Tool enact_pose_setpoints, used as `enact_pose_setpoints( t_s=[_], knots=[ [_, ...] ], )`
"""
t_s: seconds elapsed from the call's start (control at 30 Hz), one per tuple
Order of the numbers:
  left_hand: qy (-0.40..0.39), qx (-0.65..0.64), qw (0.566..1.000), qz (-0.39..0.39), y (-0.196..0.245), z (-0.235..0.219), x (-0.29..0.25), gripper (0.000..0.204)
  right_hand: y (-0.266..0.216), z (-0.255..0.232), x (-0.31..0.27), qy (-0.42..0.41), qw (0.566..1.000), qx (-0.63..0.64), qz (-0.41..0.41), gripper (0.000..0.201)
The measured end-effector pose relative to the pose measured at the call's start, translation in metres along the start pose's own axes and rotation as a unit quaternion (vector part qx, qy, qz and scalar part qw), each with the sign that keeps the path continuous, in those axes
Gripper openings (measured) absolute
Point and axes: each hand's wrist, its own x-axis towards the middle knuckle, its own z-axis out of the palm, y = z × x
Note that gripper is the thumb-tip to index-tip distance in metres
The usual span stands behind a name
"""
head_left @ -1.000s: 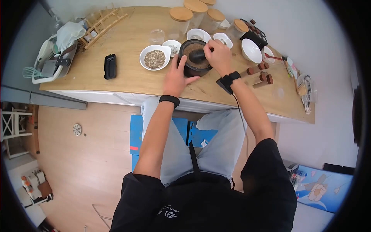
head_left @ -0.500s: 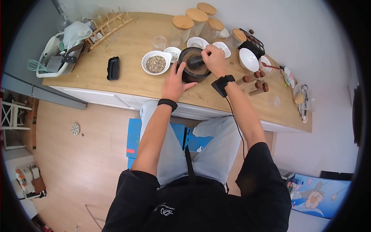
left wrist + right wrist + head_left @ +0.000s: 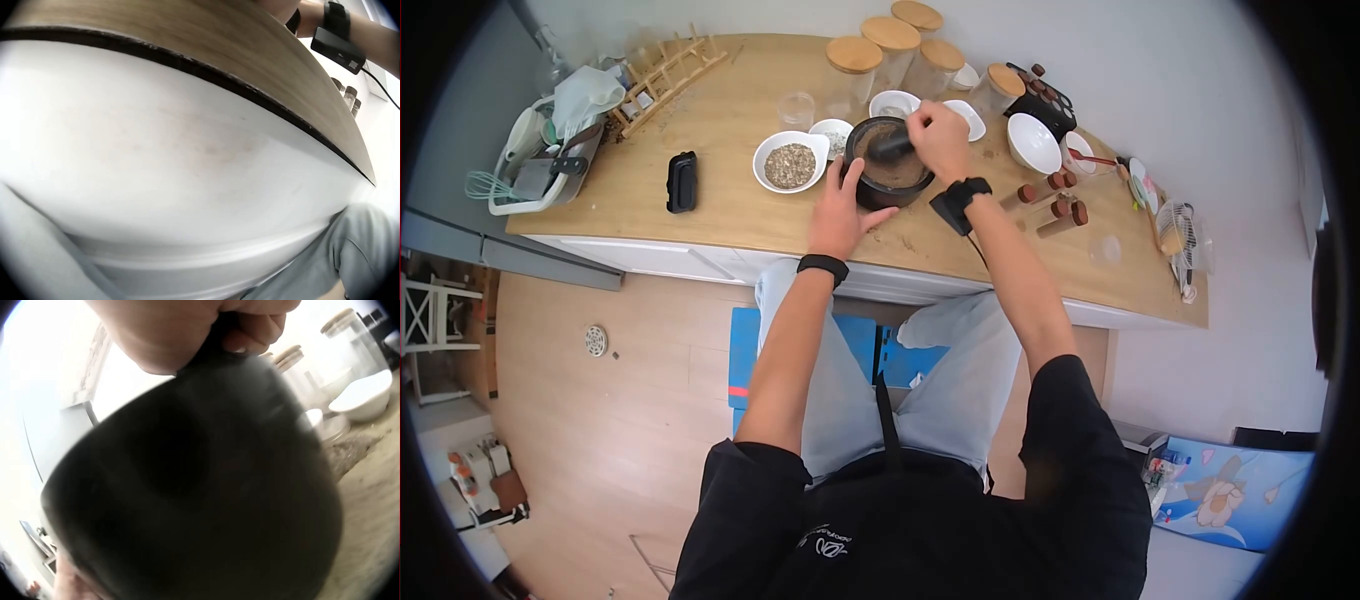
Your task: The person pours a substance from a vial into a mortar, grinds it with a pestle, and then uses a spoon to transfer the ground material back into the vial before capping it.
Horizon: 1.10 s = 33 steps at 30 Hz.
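Observation:
A dark mortar (image 3: 862,193) holding brown ground material stands near the counter's front edge. The right hand (image 3: 941,140) grips the black pestle (image 3: 888,149), which leans in the mortar. Against the mortar's left side rests the left hand (image 3: 837,215), fingers spread and thumb along its front. In the right wrist view the dark mortar (image 3: 200,487) fills the middle, below the curled right hand (image 3: 187,331); part of the left hand (image 3: 72,581) shows at the lower left. The left wrist view shows mostly the white cabinet front (image 3: 187,150).
Left of the mortar are a bowl of seeds (image 3: 790,166) and a smaller white bowl (image 3: 832,130). Lidded jars (image 3: 853,75) stand behind. To the right are a white bowl (image 3: 1033,143) and several corked tubes (image 3: 1062,217). A black case (image 3: 682,182) lies left.
The right hand and pestle have shifted slightly inside the mortar, with the pestle's tip now further left. The left hand stays against the mortar. The head view has moved a little.

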Motion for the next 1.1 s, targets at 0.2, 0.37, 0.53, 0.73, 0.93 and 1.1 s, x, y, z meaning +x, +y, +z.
enact_pose_setpoints(
  t_s=[0.2, 0.37, 0.53, 0.73, 0.93, 1.1],
  knots=[
    [0.007, -0.009, 1.000, 0.000, -0.001, 0.001, -0.001, 0.097, -0.003, -0.002, 0.009, -0.112, 0.994, -0.002, 0.002, 0.017],
    [0.003, -0.015, 1.000, -0.010, -0.004, 0.003, -0.002, 0.097, -0.004, -0.006, -0.004, -0.101, 0.994, 0.022, -0.015, 0.015],
    [0.010, -0.014, 1.000, 0.006, -0.003, 0.003, 0.001, 0.097, -0.003, 0.000, 0.003, 0.001, 0.998, 0.027, 0.059, 0.016],
    [0.010, -0.009, 1.000, 0.023, -0.005, 0.007, 0.001, 0.099, -0.014, -0.015, -0.001, -0.134, 0.988, 0.073, 0.015, 0.016],
    [0.011, -0.023, 0.999, 0.025, -0.004, 0.005, 0.001, 0.097, -0.011, 0.005, 0.001, 0.023, 0.999, 0.038, 0.018, 0.015],
    [0.012, -0.010, 1.000, 0.020, -0.003, 0.006, 0.000, 0.098, -0.007, -0.015, -0.005, -0.087, 0.994, 0.057, -0.014, 0.015]
  ],
)
